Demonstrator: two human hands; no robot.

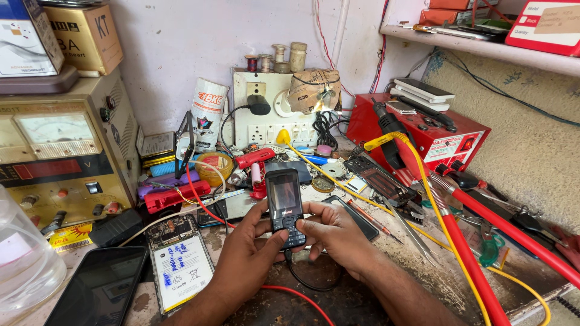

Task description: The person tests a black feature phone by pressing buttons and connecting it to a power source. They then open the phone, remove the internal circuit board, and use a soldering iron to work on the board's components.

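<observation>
A small black keypad phone (285, 207) stands upright over the middle of the cluttered bench, its screen blank and facing me. My left hand (248, 250) cups its lower left side, thumb lying across the keypad. My right hand (334, 235) grips the lower right side, thumb pressed on the keys. A thin black cable (302, 281) runs down from the phone's bottom edge and loops on the bench between my wrists.
An opened smartphone (180, 261) with its battery showing and a dark smartphone (99, 288) lie at left. A beige power supply (60, 151) stands far left. A red rework station (423, 133) with red hoses (477, 265), tweezers (411, 232), and a wall socket board (272, 115) fill the back and right.
</observation>
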